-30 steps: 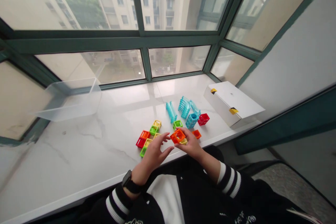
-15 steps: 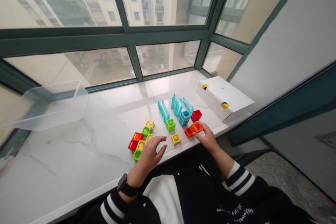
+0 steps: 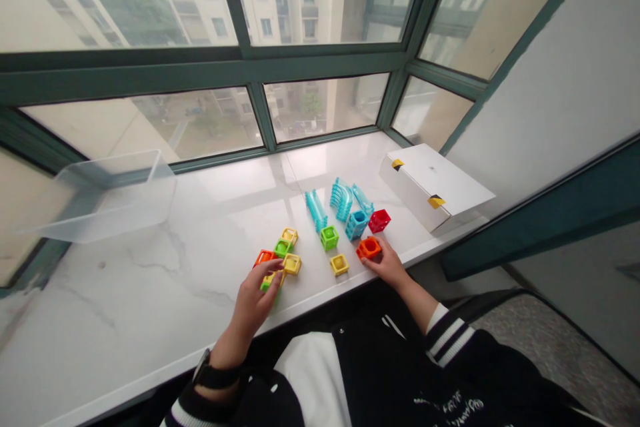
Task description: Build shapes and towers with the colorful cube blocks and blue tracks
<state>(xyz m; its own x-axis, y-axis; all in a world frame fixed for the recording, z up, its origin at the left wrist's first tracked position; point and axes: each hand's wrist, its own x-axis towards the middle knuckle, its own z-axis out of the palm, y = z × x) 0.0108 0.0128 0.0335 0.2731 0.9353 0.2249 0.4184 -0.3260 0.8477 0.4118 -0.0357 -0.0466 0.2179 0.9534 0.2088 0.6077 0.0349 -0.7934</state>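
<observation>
My left hand reaches over a cluster of cube blocks, with thumb and index finger on either side of a yellow cube block. An orange block, a green block and more yellow blocks sit around it; the hand hides part of the cluster. My right hand is closed around an orange cube block near the front edge. Between the hands, a yellow cube and a green cube, each with a ball inside, stand apart. A red cube lies just beyond my right hand.
Clear blue track pieces and a blue cube lie behind the blocks. At the right stands a white box with yellow-black tabs. A transparent bin sits at the left of the marble-patterned sill, below the windows.
My left hand has moved left and down onto the block cluster. The orange piece in my right hand has turned and looks more compact. The view has shifted slightly.
</observation>
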